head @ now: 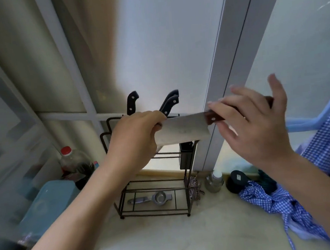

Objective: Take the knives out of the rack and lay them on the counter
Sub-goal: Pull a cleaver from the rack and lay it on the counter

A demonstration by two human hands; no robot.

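Note:
A cleaver point(182, 130) with a broad steel blade and a brown wooden handle hangs level in front of the black wire rack point(156, 202). My left hand point(135, 139) pinches the blade's far end. My right hand point(255, 125) lies over the handle with its fingers spread, and I cannot see whether they grip it. Two or three black-handled knives point(132, 104) point(169, 103) still stand in the rack's top, handles up. The pale counter point(188, 235) lies below.
A metal squeezer point(152, 198) lies on the rack's bottom shelf. Left of the rack stand a red-capped bottle point(72, 161) and a teal box point(48, 205). To the right are a small steel jar point(215, 182), a black round lid point(236, 180) and blue checked cloth point(280, 200).

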